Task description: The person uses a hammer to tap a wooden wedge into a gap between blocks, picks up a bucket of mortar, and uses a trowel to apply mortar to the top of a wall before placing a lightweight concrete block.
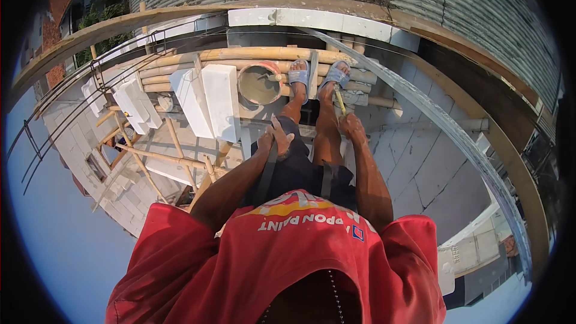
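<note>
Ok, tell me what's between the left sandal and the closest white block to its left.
In the head view, a round bucket with grey contents sits between the left sandal and white block.

A thin yellow tool [340,102] slants forward, gripped by the right fingers [348,122].

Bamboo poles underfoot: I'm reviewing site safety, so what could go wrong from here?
The open sandals could slip on the round bamboo poles. The large white block left of the feet might tip if knocked. The yellow-handled tool could fall if the right hand loosens.
</note>
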### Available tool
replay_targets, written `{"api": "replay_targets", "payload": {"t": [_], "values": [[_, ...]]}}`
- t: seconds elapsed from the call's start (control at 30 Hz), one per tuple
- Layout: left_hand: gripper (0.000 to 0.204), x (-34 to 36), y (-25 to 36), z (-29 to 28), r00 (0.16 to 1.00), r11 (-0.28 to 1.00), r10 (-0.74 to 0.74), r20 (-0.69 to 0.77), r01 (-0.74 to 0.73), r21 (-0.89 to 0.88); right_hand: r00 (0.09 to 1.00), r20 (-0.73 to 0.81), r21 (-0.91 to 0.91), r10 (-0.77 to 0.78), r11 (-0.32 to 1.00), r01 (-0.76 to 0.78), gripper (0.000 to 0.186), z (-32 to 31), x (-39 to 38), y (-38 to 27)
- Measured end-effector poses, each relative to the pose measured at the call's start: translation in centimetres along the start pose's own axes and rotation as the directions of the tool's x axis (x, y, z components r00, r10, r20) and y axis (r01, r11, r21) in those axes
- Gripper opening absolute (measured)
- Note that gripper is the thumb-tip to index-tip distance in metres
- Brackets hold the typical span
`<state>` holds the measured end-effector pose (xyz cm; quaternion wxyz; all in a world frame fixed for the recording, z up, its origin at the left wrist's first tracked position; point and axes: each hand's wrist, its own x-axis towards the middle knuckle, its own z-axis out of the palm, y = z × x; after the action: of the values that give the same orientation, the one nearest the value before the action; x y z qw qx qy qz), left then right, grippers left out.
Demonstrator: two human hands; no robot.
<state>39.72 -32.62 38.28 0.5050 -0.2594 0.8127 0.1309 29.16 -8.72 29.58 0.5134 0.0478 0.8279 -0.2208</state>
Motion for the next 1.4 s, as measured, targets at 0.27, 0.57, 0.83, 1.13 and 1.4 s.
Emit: {"api": "replay_targets", "payload": {"t": [0.27, 0.57, 0.83, 1.13, 1.4], "values": [[0.109, 2.5, -2.3, 3.4, 0.992, 0.971, -0.003, 0.129, 0.034, -0.236, 0.991, 0.093, -0.124, -0.095, 0.987, 0.106, 0.032, 0.3, 2.1, -2.3], [0.119, 0.7, -5.1, 2.3, 0.960, 0.673, -0.020, 0.281, 0.221, -0.706, 0.964, 0.260, -0.054, -0.062, 0.995, 0.079, 0.039, -0.5, 2.5, -3.3], [0.087, -1.2, -6.5, 0.4, 0.981, 0.190, 0.021, 0.192, 0.185, -0.964, 0.976, 0.204, -0.133, -0.076, 0.986, 0.105, 0.040, 0.2, 5.1, -2.5], [0.067, -1.6, -13.8, 7.4, 0.908, 0.132, -0.069, 0.413, 0.419, -0.898, 0.989, 0.144, -0.214, 0.039, 0.977, -0.008, 0.052, -0.7, 2.6, -8.4], [0.081, -2.1, -18.3, 6.1, 0.883, -0.021, -0.017, 0.469, 0.469, -0.883, 0.971, 0.237, -0.288, 0.019, 0.956, 0.051, 0.054, -0.3, 1.6, -13.9]]}}
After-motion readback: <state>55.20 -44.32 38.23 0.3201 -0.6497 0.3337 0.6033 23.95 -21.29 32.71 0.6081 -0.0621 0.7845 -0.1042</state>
